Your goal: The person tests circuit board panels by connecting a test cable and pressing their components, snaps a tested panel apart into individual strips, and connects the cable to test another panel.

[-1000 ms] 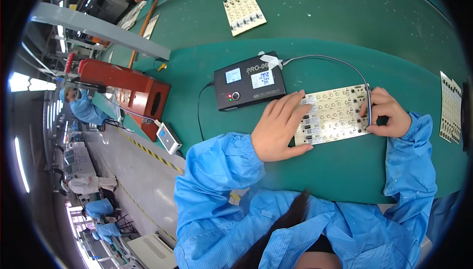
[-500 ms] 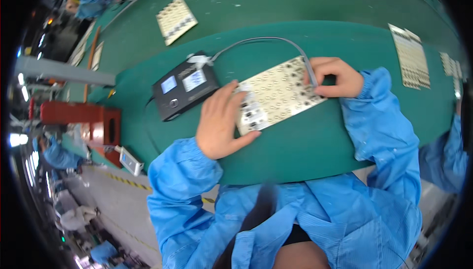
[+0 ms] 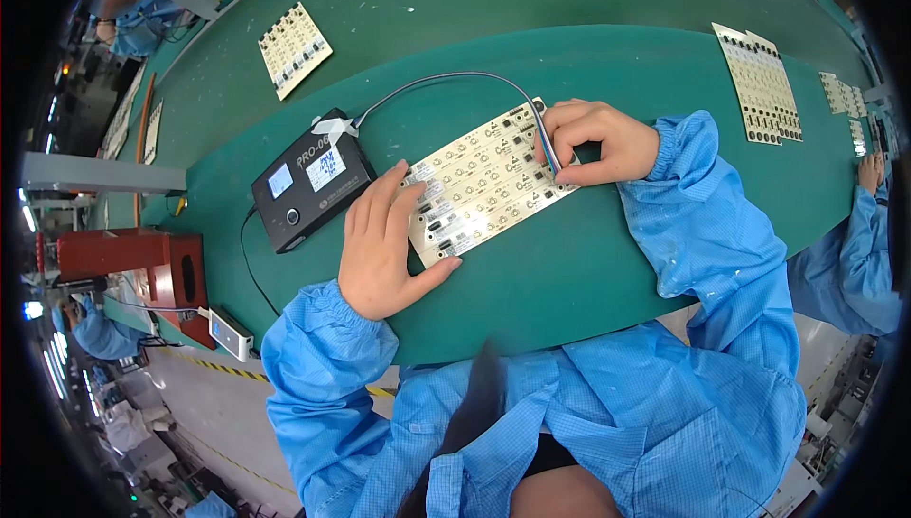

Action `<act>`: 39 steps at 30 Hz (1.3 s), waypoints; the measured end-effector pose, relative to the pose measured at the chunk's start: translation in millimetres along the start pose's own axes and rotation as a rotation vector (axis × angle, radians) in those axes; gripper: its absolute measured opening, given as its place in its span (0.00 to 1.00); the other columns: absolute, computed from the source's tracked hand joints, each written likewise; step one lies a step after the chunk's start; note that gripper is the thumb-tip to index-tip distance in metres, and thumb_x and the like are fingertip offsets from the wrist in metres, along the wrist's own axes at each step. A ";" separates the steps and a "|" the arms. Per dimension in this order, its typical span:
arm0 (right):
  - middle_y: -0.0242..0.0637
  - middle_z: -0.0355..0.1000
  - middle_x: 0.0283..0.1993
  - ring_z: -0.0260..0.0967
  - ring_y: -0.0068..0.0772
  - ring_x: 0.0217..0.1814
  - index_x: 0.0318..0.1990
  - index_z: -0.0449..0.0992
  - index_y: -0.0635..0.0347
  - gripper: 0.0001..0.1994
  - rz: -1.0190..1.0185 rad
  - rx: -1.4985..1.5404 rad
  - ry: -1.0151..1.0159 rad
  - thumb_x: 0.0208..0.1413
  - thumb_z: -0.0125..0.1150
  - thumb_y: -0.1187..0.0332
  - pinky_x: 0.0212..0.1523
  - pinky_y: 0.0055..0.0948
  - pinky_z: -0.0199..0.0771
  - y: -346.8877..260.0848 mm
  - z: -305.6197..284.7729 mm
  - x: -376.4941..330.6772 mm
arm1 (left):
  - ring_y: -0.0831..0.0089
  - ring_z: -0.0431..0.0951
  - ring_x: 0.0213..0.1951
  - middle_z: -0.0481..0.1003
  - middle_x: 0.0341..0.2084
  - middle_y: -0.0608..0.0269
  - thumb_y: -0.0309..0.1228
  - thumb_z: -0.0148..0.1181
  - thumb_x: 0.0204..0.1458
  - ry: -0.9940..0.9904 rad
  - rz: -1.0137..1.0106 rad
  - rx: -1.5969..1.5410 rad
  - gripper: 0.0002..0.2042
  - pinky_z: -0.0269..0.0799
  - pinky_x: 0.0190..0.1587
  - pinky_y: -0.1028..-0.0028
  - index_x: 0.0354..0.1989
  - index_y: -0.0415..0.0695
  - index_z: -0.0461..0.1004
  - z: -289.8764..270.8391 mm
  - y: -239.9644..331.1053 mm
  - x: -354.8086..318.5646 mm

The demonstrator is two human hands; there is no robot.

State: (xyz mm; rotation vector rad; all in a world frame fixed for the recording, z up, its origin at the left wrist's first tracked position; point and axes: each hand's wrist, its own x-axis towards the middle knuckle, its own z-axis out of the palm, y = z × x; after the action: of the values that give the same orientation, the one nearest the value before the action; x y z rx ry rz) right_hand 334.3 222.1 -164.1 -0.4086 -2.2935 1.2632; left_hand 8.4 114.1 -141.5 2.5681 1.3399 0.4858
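A pale circuit board panel [image 3: 479, 176], made of several joined strips with small parts, lies slantwise on the green mat. My left hand [image 3: 384, 248] rests across its left end, fingers spread on top and the thumb at the near edge. At the right end, my right hand [image 3: 603, 143] pinches the end of a thin multi-wire cable [image 3: 455, 76] down against the board. The fingers hide the cable's tip. The cable arches back to a black tester box [image 3: 313, 181] with two lit screens, left of the board; white tape covers its joint there.
Another board panel [image 3: 294, 50] lies at the far left, and stacked panels [image 3: 759, 86] lie at the right. A red metal stand [image 3: 176, 281] and a small white device [image 3: 230, 333] are at the left table edge. A co-worker's blue sleeve [image 3: 859, 262] is at the far right.
The whole view has shifted, so the table scene sits further left in the picture. Both hands keep about the same places on the board, with the cable still pinched in the right.
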 end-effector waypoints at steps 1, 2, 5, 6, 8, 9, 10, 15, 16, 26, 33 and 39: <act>0.40 0.75 0.41 0.70 0.40 0.45 0.24 0.73 0.59 0.09 0.002 -0.011 -0.010 0.50 0.69 0.73 0.46 0.38 0.65 -0.2 -0.4 1.9 | 0.42 0.61 0.62 0.58 0.63 0.39 0.44 0.70 0.42 0.001 -0.008 0.000 0.39 0.56 0.62 0.52 0.60 0.38 0.62 -0.9 -0.3 -0.8; 0.40 0.75 0.41 0.70 0.40 0.45 0.24 0.73 0.59 0.09 -0.002 -0.007 -0.013 0.50 0.69 0.73 0.46 0.38 0.65 -0.4 -0.6 3.8 | 0.42 0.61 0.62 0.58 0.63 0.39 0.44 0.70 0.42 0.000 -0.013 0.003 0.39 0.56 0.62 0.52 0.60 0.38 0.62 -2.0 -0.7 -1.5; 0.39 0.75 0.42 0.69 0.39 0.45 0.23 0.72 0.57 0.10 -0.054 -0.038 -0.042 0.49 0.69 0.73 0.47 0.38 0.64 -1.6 -0.1 10.6 | 0.42 0.61 0.62 0.58 0.63 0.38 0.44 0.71 0.41 0.002 -0.034 0.034 0.39 0.56 0.62 0.52 0.60 0.37 0.62 -6.5 -1.7 -5.3; 0.39 0.75 0.43 0.69 0.39 0.45 0.23 0.72 0.57 0.10 -0.062 -0.051 -0.057 0.49 0.69 0.73 0.48 0.38 0.63 -1.6 -1.5 7.7 | 0.42 0.61 0.61 0.58 0.63 0.38 0.45 0.70 0.41 0.006 -0.016 0.014 0.39 0.56 0.62 0.52 0.60 0.37 0.62 -4.9 -1.3 -4.9; 0.39 0.75 0.45 0.68 0.40 0.46 0.23 0.72 0.55 0.10 -0.050 -0.071 -0.061 0.48 0.70 0.70 0.49 0.40 0.61 -3.3 -1.4 3.9 | 0.41 0.62 0.61 0.59 0.63 0.38 0.46 0.69 0.42 0.018 0.004 -0.005 0.38 0.57 0.61 0.52 0.60 0.37 0.63 -3.1 -1.4 -6.0; 0.39 0.75 0.45 0.68 0.40 0.46 0.23 0.72 0.55 0.10 -0.032 -0.083 -0.060 0.48 0.70 0.69 0.50 0.40 0.60 -5.7 -1.8 0.0 | 0.41 0.62 0.61 0.59 0.63 0.38 0.47 0.69 0.43 0.024 0.011 -0.029 0.38 0.57 0.61 0.52 0.60 0.37 0.63 -0.8 -1.9 -5.3; 0.39 0.75 0.45 0.68 0.41 0.47 0.23 0.72 0.55 0.10 -0.025 -0.093 -0.060 0.48 0.69 0.69 0.51 0.40 0.59 -10.7 -2.9 -2.6 | 0.41 0.61 0.61 0.59 0.63 0.38 0.47 0.68 0.43 0.031 0.013 -0.043 0.38 0.57 0.61 0.52 0.59 0.37 0.63 -3.3 1.4 -5.5; 0.42 0.75 0.45 0.68 0.41 0.47 0.23 0.72 0.56 0.09 0.034 -0.088 -0.085 0.46 0.69 0.70 0.52 0.40 0.59 -24.3 -3.4 -3.6 | 0.44 0.60 0.63 0.58 0.63 0.40 0.47 0.67 0.44 0.031 -0.014 -0.046 0.37 0.56 0.63 0.52 0.59 0.37 0.63 -5.3 7.4 -12.4; 0.42 0.75 0.44 0.69 0.41 0.47 0.22 0.73 0.56 0.09 0.063 -0.097 -0.076 0.45 0.70 0.71 0.52 0.40 0.59 -26.8 -3.5 -5.4 | 0.44 0.60 0.63 0.58 0.63 0.40 0.48 0.67 0.44 0.031 -0.011 -0.051 0.37 0.55 0.63 0.52 0.60 0.38 0.63 -4.8 8.4 -12.9; 0.42 0.75 0.43 0.69 0.41 0.45 0.22 0.73 0.57 0.09 0.063 -0.103 -0.081 0.43 0.70 0.72 0.50 0.39 0.61 -28.4 -1.6 1.7 | 0.44 0.60 0.64 0.58 0.64 0.40 0.48 0.68 0.43 0.027 -0.014 -0.039 0.39 0.55 0.64 0.53 0.61 0.38 0.62 -8.6 5.6 -16.6; 0.42 0.75 0.42 0.69 0.41 0.45 0.22 0.72 0.57 0.09 0.071 -0.095 -0.078 0.43 0.70 0.71 0.50 0.39 0.61 -24.0 -0.8 1.3 | 0.43 0.60 0.64 0.58 0.64 0.39 0.47 0.69 0.43 0.024 -0.020 -0.028 0.40 0.55 0.64 0.53 0.61 0.38 0.62 -6.6 5.2 -16.6; 0.43 0.76 0.42 0.70 0.41 0.44 0.22 0.72 0.57 0.10 0.060 -0.107 -0.074 0.45 0.70 0.70 0.49 0.39 0.62 -23.0 -1.9 -2.3 | 0.42 0.60 0.63 0.58 0.64 0.38 0.47 0.69 0.43 0.029 -0.001 -0.052 0.40 0.55 0.64 0.52 0.61 0.38 0.62 -2.7 6.1 -12.9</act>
State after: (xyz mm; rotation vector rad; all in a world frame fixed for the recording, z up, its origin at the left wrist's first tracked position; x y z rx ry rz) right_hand 336.6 210.2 -144.4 -0.4789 -2.4354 1.2060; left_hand 5.0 100.1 -139.5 2.5277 1.3197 0.5522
